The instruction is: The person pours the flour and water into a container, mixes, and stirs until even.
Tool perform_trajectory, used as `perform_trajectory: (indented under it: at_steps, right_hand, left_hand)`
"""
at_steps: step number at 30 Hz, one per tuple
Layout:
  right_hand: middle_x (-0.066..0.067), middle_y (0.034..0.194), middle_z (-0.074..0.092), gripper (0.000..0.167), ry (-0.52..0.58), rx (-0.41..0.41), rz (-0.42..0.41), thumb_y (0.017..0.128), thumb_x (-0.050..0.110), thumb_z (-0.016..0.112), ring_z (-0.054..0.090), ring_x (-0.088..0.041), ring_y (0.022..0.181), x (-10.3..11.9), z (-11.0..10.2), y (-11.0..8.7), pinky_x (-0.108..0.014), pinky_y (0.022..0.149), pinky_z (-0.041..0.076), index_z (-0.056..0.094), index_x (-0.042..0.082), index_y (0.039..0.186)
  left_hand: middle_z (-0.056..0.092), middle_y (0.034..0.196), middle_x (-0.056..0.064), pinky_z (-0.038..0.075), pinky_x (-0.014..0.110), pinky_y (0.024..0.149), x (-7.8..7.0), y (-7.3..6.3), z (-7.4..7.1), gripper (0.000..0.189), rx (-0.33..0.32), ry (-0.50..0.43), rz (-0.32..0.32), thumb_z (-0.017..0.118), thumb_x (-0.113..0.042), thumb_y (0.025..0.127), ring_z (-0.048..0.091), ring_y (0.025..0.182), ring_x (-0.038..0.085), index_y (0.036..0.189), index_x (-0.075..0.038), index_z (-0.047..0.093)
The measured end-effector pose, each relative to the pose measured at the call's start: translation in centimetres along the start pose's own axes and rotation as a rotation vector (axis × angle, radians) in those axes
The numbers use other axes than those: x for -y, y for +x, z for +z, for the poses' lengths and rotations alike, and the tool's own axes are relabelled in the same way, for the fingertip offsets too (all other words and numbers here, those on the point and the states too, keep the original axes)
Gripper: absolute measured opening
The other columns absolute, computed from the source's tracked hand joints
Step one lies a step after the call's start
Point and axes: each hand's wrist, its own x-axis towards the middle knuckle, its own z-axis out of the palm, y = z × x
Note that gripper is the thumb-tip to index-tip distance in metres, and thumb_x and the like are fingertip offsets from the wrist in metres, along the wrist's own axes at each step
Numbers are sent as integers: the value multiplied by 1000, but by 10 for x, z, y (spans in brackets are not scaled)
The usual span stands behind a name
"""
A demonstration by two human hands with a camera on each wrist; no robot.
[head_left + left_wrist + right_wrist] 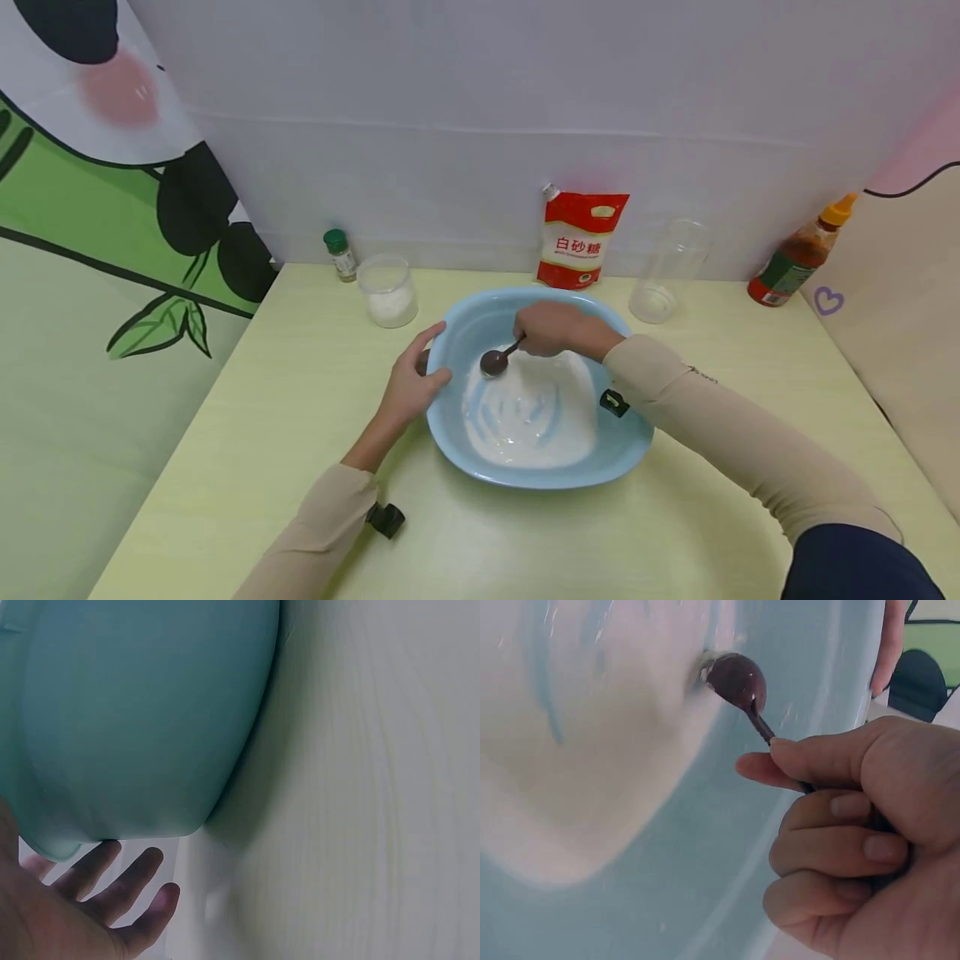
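Note:
A light blue basin (pixel 525 479) sits on the table with a white, wet-looking mixture (pixel 536 417) spread over its bottom. My left hand (pixel 415 377) holds the basin's left rim, thumb at the edge. Its other fingers, spread apart, lie by the outer wall in the left wrist view, at least one touching it. Inside the basin, my right hand (pixel 551 327) grips a dark brown spoon (pixel 493 363) by its handle. In the right wrist view the fingers curl round the handle, and the bowl of the spoon (pixel 737 680) meets the edge of the white mixture.
Along the back stand a small green-capped jar (pixel 341 255), a clear cup with white contents (pixel 388 292), a red and white sugar pouch (pixel 581 240), a clear tall glass (pixel 667 275) and a sauce bottle with an orange cap (pixel 801 252). Printed cloth hangs behind.

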Motion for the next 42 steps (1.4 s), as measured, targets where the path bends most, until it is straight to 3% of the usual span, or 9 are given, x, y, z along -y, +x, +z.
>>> perform_trajectory:
  at_steps: [4, 8, 13, 18, 21, 25, 27, 34, 42]
  right_hand:
    - [1, 83, 69, 18, -10, 62, -134, 93, 16, 63, 55, -17, 75, 19, 7, -2, -26, 66, 45, 79, 11, 99]
    - [6, 86, 70, 16, 13, 194, -178, 94, 16, 64, 56, -13, 76, 33, 15, -13, -25, 68, 48, 79, 14, 100]
    - [6, 84, 68, 8, -13, 307, -109, 92, 15, 68, 56, -12, 76, 30, 16, -29, -26, 70, 49, 75, 16, 96]
    - [1, 89, 64, 13, -141, 377, 11, 90, 18, 70, 56, -17, 82, 2, 4, -38, -28, 74, 49, 66, 14, 102]
    - [-5, 93, 62, 19, -175, 337, 134, 90, 19, 69, 57, -22, 84, -17, -7, -40, -31, 74, 52, 62, 12, 107]
    - [-10, 99, 63, 29, -79, 164, 319, 86, 19, 71, 60, -27, 88, -35, -16, -39, -39, 77, 57, 61, 12, 112]
    - [-11, 102, 63, 33, -35, 81, 342, 85, 20, 73, 60, -28, 90, -39, -17, -37, -41, 80, 57, 61, 12, 115]
    - [-7, 89, 62, 21, -69, -13, 231, 88, 20, 71, 58, -23, 85, -29, -9, -15, -31, 74, 51, 64, 11, 106]
    - [0, 87, 67, 15, -53, 27, 5, 93, 19, 64, 56, -19, 78, 9, 2, -8, -27, 68, 46, 74, 13, 103]
  left_hand:
    - [61, 130, 32, 60, 43, 80, 0, 0, -1, 73, -11, 0, -6, 56, 2, 81, 65, 112, 42, 150, -15, 45]
    - [61, 131, 32, 61, 42, 78, 1, -1, -4, 73, -11, 0, -10, 56, 2, 81, 65, 113, 42, 151, -17, 45]
    - [60, 132, 31, 60, 40, 78, 2, -2, -6, 72, -11, 4, -12, 56, 1, 82, 64, 115, 42, 151, -17, 45]
    - [61, 132, 31, 59, 39, 78, 3, -3, -6, 72, -9, 3, -14, 56, 2, 82, 64, 115, 42, 151, -16, 45]
    - [61, 132, 31, 59, 39, 78, 2, -4, -7, 72, -14, 8, -16, 56, 2, 82, 64, 114, 42, 151, -16, 45]
    - [60, 133, 32, 60, 41, 78, 2, -5, -5, 73, -16, 10, -15, 56, 3, 81, 64, 115, 43, 151, -15, 45]
    - [60, 132, 32, 60, 42, 78, 2, -5, -4, 73, -11, 5, -10, 56, 4, 81, 64, 115, 43, 151, -15, 44]
    - [61, 131, 33, 60, 43, 78, 0, -3, 0, 73, 7, -3, 5, 57, 3, 81, 65, 113, 44, 151, -15, 44]
    - [61, 131, 33, 60, 45, 81, 0, -2, 0, 72, -7, 10, 11, 56, 2, 81, 65, 114, 44, 151, -13, 44]
